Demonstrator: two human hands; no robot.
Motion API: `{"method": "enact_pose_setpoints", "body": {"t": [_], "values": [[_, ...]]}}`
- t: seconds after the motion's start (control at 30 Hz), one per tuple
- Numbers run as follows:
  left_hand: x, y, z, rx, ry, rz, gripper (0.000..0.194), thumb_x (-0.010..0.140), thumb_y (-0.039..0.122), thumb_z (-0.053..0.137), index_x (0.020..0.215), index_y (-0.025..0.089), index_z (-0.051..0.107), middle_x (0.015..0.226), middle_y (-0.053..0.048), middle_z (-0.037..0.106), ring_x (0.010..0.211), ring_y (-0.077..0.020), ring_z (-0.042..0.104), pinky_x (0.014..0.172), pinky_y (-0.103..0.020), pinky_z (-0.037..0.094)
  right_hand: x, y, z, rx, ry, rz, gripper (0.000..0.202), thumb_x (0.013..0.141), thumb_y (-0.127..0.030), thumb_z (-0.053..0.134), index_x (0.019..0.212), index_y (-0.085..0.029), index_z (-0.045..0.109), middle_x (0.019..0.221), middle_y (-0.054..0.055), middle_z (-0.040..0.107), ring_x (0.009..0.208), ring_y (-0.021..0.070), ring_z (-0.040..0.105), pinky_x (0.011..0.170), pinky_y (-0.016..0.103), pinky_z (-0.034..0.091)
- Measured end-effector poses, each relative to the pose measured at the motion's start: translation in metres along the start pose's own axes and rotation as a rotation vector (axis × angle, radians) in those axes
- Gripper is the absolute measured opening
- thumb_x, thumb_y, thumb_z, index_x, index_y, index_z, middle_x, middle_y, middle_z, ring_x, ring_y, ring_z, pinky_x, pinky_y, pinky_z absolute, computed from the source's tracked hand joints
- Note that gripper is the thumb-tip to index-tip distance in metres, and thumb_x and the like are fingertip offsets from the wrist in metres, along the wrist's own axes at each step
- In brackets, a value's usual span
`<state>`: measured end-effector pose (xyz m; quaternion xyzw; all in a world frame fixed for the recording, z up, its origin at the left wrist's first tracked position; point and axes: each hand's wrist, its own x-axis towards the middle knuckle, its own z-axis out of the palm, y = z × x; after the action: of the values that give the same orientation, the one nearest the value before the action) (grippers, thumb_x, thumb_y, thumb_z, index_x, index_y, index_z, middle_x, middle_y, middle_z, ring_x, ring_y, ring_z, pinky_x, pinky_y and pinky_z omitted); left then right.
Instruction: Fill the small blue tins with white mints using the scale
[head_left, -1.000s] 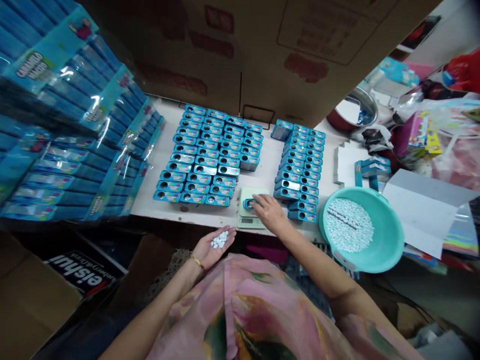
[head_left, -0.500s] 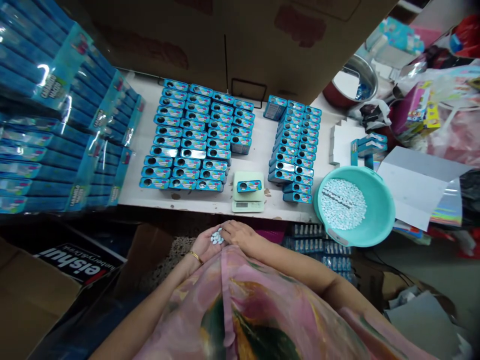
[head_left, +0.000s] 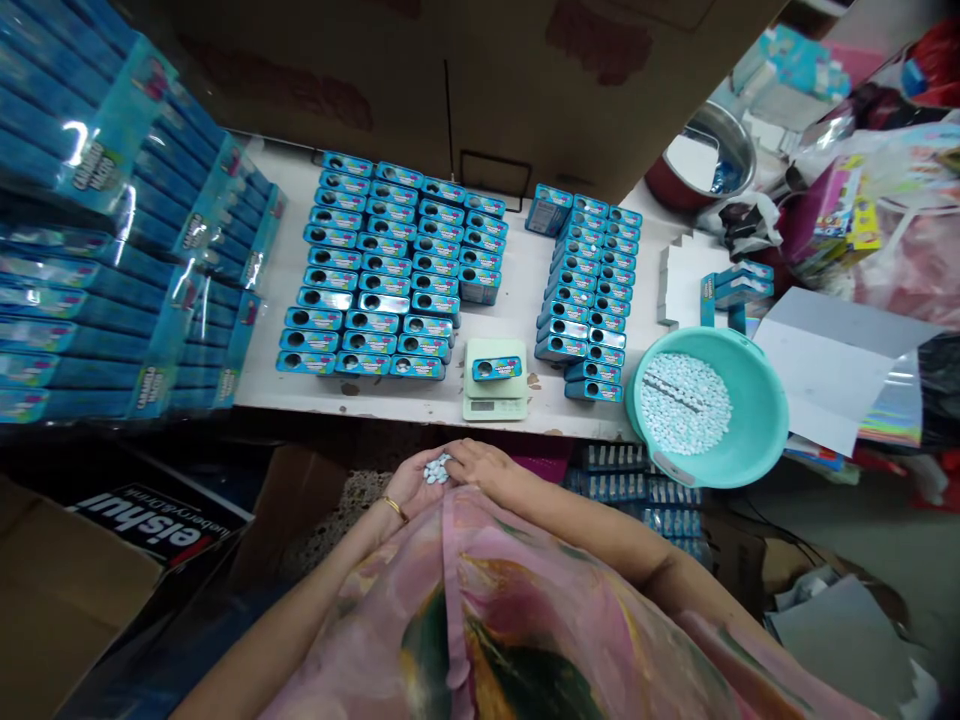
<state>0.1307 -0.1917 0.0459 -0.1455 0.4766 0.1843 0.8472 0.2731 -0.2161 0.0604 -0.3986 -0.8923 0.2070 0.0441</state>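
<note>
White-blue candies [head_left: 436, 468] lie in the cupped palm of my left hand [head_left: 409, 484], below the table's front edge. My right hand [head_left: 480, 466] rests against it, its fingers bent at the right side of the candies; whether they pinch any is hidden. Just beyond my hands a pale green scale [head_left: 495, 405] bears one blue tin [head_left: 496, 369], lying at its middle. At the right, a turquoise basin [head_left: 761, 430] holds many loose candies [head_left: 686, 425] and a dark strip.
Rows of blue tins stand left [head_left: 371, 321] and right [head_left: 592, 290] of the scale on the white table [head_left: 277, 270]. Wrapped blue packs [head_left: 142, 250] are stacked at far left. A cardboard box [head_left: 450, 90] borders the back. A metal pot [head_left: 731, 150] sits back right.
The view has shifted slightly, with the table's things a little higher in the picture. My hands stay together, and the candies in my left palm look slightly rearranged.
</note>
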Motion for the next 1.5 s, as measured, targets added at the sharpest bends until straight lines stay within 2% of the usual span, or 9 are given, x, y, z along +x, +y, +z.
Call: {"method": "enact_pose_setpoints", "body": {"t": [0.13,0.3,0.4,0.5,0.77,0.97,1.13,1.27,1.5], "values": [[0.005,0.003,0.0,-0.016,-0.004,0.032,0.021,0.079,0.012,0.038,0.074,0.007,0.059,0.061,-0.008,0.062,0.059,-0.016,0.061,0.058,-0.029,0.051,-0.009,0.013,-0.005,0.188,0.225,0.056,0.02,0.084,-0.03,0.043,0.098,-0.019,0.053,0.097,0.004,0.055,0.087,0.0142,0.049,0.076,0.026,0.043],[0.008,0.012,0.008,-0.089,-0.059,0.106,0.019,0.08,0.013,0.04,0.081,0.007,0.059,0.081,-0.014,0.065,0.082,-0.0204,0.062,0.068,-0.031,0.052,-0.014,0.077,-0.012,0.421,0.767,0.674,0.046,0.077,-0.027,0.051,0.12,-0.018,0.038,0.114,0.01,0.048,0.098,0.0178,0.047,0.078,0.031,0.043],[0.01,0.019,0.013,-0.11,-0.041,0.157,0.019,0.08,0.014,0.041,0.081,0.007,0.058,0.081,-0.015,0.065,0.079,-0.0196,0.062,0.064,-0.028,0.053,-0.005,0.117,-0.005,0.555,0.659,0.649,0.05,0.073,-0.026,0.053,0.12,-0.016,0.039,0.115,0.009,0.049,0.097,0.0184,0.05,0.08,0.032,0.043],[0.016,0.026,0.018,-0.135,-0.02,0.219,0.02,0.081,0.015,0.04,0.082,0.006,0.058,0.081,-0.015,0.064,0.078,-0.0203,0.062,0.063,-0.029,0.053,0.003,0.128,-0.008,0.534,0.536,0.518,0.036,0.076,-0.023,0.048,0.112,-0.017,0.048,0.101,0.006,0.056,0.09,0.0173,0.052,0.079,0.031,0.042],[0.046,0.045,0.057,-0.232,-0.082,0.32,0.017,0.079,0.016,0.041,0.073,0.012,0.057,0.059,-0.005,0.06,0.058,-0.0144,0.059,0.058,-0.028,0.05,0.006,0.066,-0.066,-0.252,0.351,0.164,0.035,0.082,-0.016,0.043,0.114,-0.028,0.048,0.109,0.005,0.052,0.102,0.0205,0.04,0.092,0.04,0.025],[0.057,0.043,0.067,-0.185,-0.187,0.31,0.018,0.075,0.015,0.045,0.085,0.013,0.059,0.069,-0.007,0.063,0.065,-0.0147,0.06,0.06,-0.026,0.049,0.006,0.055,-0.072,-0.382,0.295,0.119,0.031,0.085,-0.017,0.038,0.113,-0.027,0.048,0.108,0.006,0.053,0.104,0.0201,0.039,0.091,0.04,0.024],[0.063,0.047,0.062,-0.15,-0.173,0.324,0.016,0.075,0.013,0.045,0.084,0.013,0.058,0.068,-0.006,0.062,0.065,-0.0136,0.059,0.059,-0.026,0.05,0.0,0.064,-0.066,-0.253,0.34,0.227,0.033,0.081,-0.015,0.044,0.111,-0.029,0.049,0.107,0.004,0.054,0.102,0.0206,0.04,0.091,0.04,0.026],[0.069,0.056,0.051,-0.004,-0.08,0.291,0.013,0.078,0.019,0.046,0.071,0.013,0.054,0.058,-0.003,0.055,0.053,-0.0102,0.055,0.04,-0.017,0.042,-0.004,0.087,-0.047,0.097,0.529,0.457,0.03,0.076,-0.015,0.048,0.105,-0.021,0.051,0.1,0.006,0.055,0.095,0.0197,0.045,0.084,0.035,0.036],[0.058,0.062,-0.01,0.12,0.107,0.394,0.016,0.075,0.023,0.053,0.065,0.012,0.048,0.052,0.002,0.044,0.037,-0.0032,0.038,0.029,-0.011,0.018,-0.001,0.126,0.003,0.751,0.79,0.653,0.034,0.068,-0.03,0.056,0.098,-0.016,0.047,0.09,0.005,0.055,0.08,0.0163,0.054,0.071,0.03,0.045]]}}
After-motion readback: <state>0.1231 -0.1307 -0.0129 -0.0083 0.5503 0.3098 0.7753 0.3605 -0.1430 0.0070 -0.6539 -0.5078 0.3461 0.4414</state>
